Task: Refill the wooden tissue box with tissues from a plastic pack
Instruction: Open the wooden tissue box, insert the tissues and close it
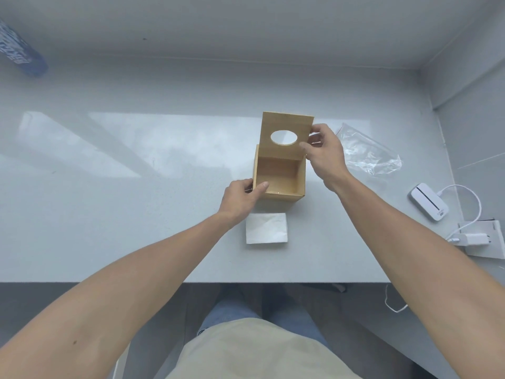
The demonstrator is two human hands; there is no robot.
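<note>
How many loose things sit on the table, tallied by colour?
Wooden brown: 1, the tissue box with its lid raised
White: 4, tissue stack, small device, charger plug, flat card
Clear: 1, plastic wrapper
Blue: 1, pack
Total: 7

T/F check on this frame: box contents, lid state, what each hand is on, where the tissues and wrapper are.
1. The square wooden tissue box is full of tissues. False: it looks empty.
2. The right hand grips the wooden lid with the oval hole, raised. True.
3. The left hand holds the white tissue stack. False: it steadies the box; the stack lies on the grey table.
4. The crumpled clear plastic wrapper lies right of the box. True.
</note>
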